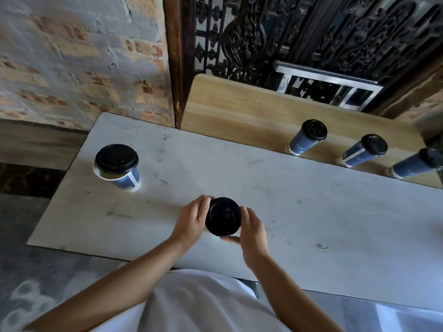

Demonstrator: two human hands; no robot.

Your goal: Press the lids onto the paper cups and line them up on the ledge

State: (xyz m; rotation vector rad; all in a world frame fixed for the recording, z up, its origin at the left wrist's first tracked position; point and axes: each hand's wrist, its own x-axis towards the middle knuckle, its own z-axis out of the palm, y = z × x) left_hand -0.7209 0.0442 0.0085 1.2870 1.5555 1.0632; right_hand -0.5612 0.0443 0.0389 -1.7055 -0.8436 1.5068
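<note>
Status, left to right: a blue paper cup with a black plastic lid [116, 165] stood alone on the left part of the grey marble-look tabletop [239, 168]. Its lid sat skewed, cup rim showing on the near side, so I'd judge it laid on but not pressed home. Not on the ledge yet either.

Centre: the cup in hand, seen from straight above as a black round lid [223, 216], was near the front edge of the table. The left hand [193, 218] cupped its left side, fingers curled against the lid rim. The right hand [253, 232] wrapped the right and near side, thumb under the rim edge. Both hands were grasping that cup and lid, neither released. The lid looked level. Whether it had snapped on fully, cannot tell from above.

Right: three lidded blue cups were lined up on the light wooden ledge [239, 109] behind the table: first [309, 136], second [365, 149], third [417, 162], the last one partly cut off by the frame edge. Spacing was roughly even, none touching.

So I'd estimate three done and two left.

Surroundings: a brick wall on the left, a dark ornate metal grille [263, 37] behind the ledge. Nothing lay between the hands and the ledge. The open ledge stretch left of the first cup looked like the obvious slot.
</note>
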